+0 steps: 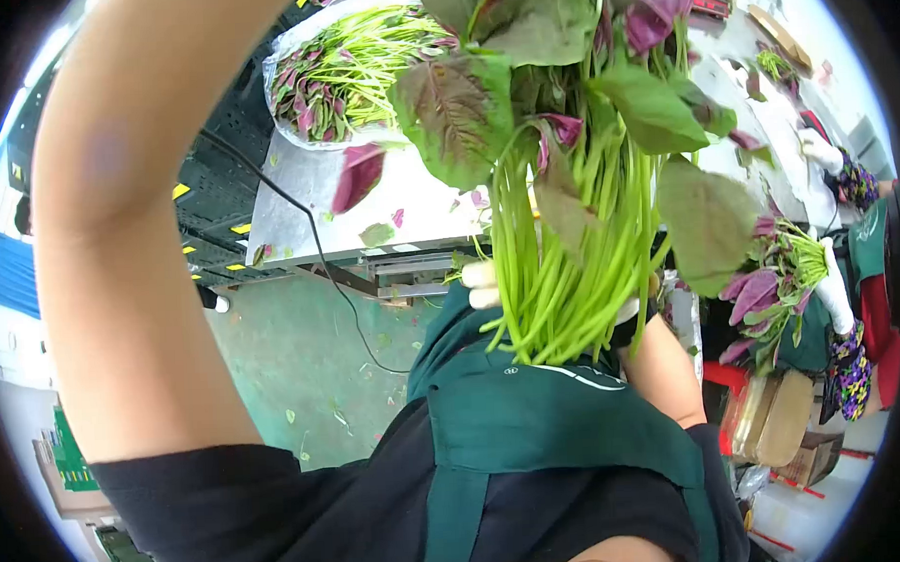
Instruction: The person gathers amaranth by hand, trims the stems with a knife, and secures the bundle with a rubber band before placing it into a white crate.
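Observation:
A large bunch of red amaranth greens [558, 247] hangs in front of my chest, green stems downward and green-purple leaves at the top. My right hand [482, 284], in a whitish glove, is closed around the bunch from behind. Its fingertips show at the left of the stems, and the rest is mostly hidden by them. Raised high on the left side, my left arm [136, 242] runs out of the top of the view, so its hand is not seen. A loose purple leaf [357, 177] shows left of the bunch, above the metal table [299, 202].
A clear plastic bag [273, 89] full of the same greens lies on the table. A black cable [319, 231] hangs past its edge to the green floor [304, 355]. At right, a co-worker's gloved hand [835, 287] holds another bunch [777, 279], near cardboard boxes [782, 418].

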Demonstrator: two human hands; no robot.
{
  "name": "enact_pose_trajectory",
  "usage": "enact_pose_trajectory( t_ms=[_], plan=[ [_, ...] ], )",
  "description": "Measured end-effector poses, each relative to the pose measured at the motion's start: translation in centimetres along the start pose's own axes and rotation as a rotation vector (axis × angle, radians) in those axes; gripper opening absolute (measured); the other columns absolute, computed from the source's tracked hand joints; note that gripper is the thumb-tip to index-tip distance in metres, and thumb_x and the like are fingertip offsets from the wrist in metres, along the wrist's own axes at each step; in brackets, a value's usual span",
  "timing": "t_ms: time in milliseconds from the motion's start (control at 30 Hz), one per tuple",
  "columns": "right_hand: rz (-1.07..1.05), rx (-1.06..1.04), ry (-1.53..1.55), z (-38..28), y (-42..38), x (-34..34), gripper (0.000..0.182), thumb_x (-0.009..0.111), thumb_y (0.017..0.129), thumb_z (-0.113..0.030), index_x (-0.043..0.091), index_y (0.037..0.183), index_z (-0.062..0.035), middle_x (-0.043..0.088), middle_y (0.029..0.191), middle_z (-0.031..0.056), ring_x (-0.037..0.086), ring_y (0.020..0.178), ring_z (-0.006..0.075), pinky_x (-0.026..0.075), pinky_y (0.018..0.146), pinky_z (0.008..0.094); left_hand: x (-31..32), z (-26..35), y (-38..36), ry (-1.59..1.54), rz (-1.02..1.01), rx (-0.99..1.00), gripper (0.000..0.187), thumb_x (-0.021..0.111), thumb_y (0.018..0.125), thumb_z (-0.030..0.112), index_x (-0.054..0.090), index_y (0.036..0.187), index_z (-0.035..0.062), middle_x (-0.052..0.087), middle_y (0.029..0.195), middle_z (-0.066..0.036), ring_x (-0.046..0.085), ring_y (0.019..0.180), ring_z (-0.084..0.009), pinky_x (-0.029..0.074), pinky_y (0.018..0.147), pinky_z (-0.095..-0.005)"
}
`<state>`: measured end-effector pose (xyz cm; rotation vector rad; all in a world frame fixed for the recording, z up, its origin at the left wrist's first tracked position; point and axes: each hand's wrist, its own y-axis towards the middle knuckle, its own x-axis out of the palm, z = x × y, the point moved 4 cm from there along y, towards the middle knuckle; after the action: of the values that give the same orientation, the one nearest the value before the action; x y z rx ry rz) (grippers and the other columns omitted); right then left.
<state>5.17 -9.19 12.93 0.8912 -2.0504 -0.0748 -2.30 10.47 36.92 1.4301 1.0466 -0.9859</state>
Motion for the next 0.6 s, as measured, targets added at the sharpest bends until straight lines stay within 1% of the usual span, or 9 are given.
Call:
enact_pose_trajectory(
  t_ms=[167, 200, 233, 400, 433, 500, 533, 567, 600],
  plan=[
    [-0.009, 0.037, 0.207, 3.2, -0.9, 1.5, 0.101, 0.081, 0.070, -0.047, 0.035, 0.147, -0.0002, 0.054, 0.131, 0.0233, 0.056, 0.118, 0.0342, 0.044, 0.101, 0.0431, 1.4, -2.6, -1.5, 0.027, 0.002, -0.040, 0.084, 0.077, 0.069, 0.013, 0.040, 0.143, 0.0046, 0.053, 0.137, -0.016, 0.053, 0.125, -0.0265, 0.046, 0.102, -0.0347],
    [0.043, 0.104, 0.112, 3.0, -0.9, 0.4, 0.108, 0.083, 0.069, -0.044, 0.028, 0.150, 0.0007, 0.058, 0.123, 0.0206, 0.059, 0.112, 0.0312, 0.046, 0.097, 0.0418, 1.8, -3.6, -2.1, 0.037, 0.000, -0.053, 0.085, 0.078, 0.068, 0.013, 0.039, 0.144, 0.0048, 0.053, 0.137, -0.016, 0.053, 0.125, -0.0264, 0.046, 0.102, -0.0347],
    [0.183, 0.117, 0.118, 2.4, -0.5, 0.1, 0.113, 0.084, 0.066, -0.037, 0.020, 0.151, 0.0010, 0.060, 0.106, 0.0225, 0.064, 0.094, 0.0312, 0.048, 0.094, 0.0480, 2.3, -4.9, -2.7, 0.046, -0.003, -0.069, 0.086, 0.078, 0.068, 0.012, 0.039, 0.144, 0.0049, 0.052, 0.137, -0.016, 0.053, 0.125, -0.0264, 0.046, 0.102, -0.0346],
    [0.238, 0.220, 0.101, 3.3, 2.7, -3.5, 0.104, 0.084, 0.069, -0.039, 0.028, 0.148, -0.0007, 0.060, 0.108, 0.0178, 0.062, 0.101, 0.0293, 0.049, 0.094, 0.0414, 6.6, -12.6, -11.1, 0.163, -0.114, -0.329, 0.092, 0.080, 0.065, 0.010, 0.037, 0.146, 0.0054, 0.052, 0.138, -0.017, 0.054, 0.125, -0.0262, 0.047, 0.102, -0.0342],
    [0.184, 0.171, 0.150, 4.0, 2.9, -5.2, 0.082, 0.072, 0.082, -0.036, 0.034, 0.144, 0.0017, 0.061, 0.119, 0.0197, 0.064, 0.102, 0.0260, 0.051, 0.091, 0.0379, 8.0, -11.0, -13.6, 0.160, -0.227, -0.434, 0.069, 0.077, 0.068, 0.013, 0.047, 0.129, 0.0039, 0.057, 0.120, -0.018, 0.058, 0.108, -0.0285, 0.049, 0.090, -0.0365],
    [0.413, 0.214, 0.336, 5.8, 2.3, -8.7, 0.073, 0.068, 0.087, -0.034, 0.038, 0.143, 0.0015, 0.060, 0.123, 0.0203, 0.062, 0.109, 0.0275, 0.050, 0.096, 0.0392, 10.6, -7.5, -18.8, 0.184, -0.474, -0.634, 0.027, 0.073, 0.076, 0.018, 0.067, 0.096, 0.0008, 0.067, 0.085, -0.020, 0.066, 0.074, -0.0332, 0.051, 0.067, -0.0411],
    [0.486, 0.213, 0.297, 6.2, 1.9, -9.9, 0.067, 0.066, 0.089, -0.032, 0.041, 0.141, 0.0009, 0.060, 0.125, 0.0194, 0.059, 0.115, 0.0278, 0.048, 0.100, 0.0400, 14.2, -5.7, -22.6, -0.158, -0.319, -0.519, 0.029, 0.068, 0.086, 0.030, 0.072, 0.087, 0.0017, 0.064, 0.072, -0.019, 0.065, 0.063, -0.0257, 0.051, 0.065, -0.0390],
    [0.484, 0.225, 0.261, 6.5, 1.6, -10.1, 0.066, 0.066, 0.089, -0.032, 0.042, 0.141, 0.0007, 0.059, 0.125, 0.0191, 0.059, 0.116, 0.0275, 0.048, 0.100, 0.0400, 16.2, -1.7, -23.8, -0.537, -0.500, -0.681, 0.027, 0.069, 0.084, 0.024, 0.070, 0.096, 0.0002, 0.067, 0.079, -0.018, 0.064, 0.070, -0.0272, 0.051, 0.068, -0.0345],
    [0.481, 0.238, 0.225, 6.8, 1.3, -10.2, 0.066, 0.067, 0.088, -0.031, 0.042, 0.141, 0.0004, 0.059, 0.126, 0.0188, 0.059, 0.116, 0.0273, 0.048, 0.100, 0.0401, 17.4, 2.8, -23.8, -1.034, -0.466, -0.947, 0.030, 0.067, 0.088, 0.027, 0.071, 0.103, 0.0013, 0.071, 0.091, -0.014, 0.065, 0.078, -0.0206, 0.051, 0.074, -0.0336]
  ],
)
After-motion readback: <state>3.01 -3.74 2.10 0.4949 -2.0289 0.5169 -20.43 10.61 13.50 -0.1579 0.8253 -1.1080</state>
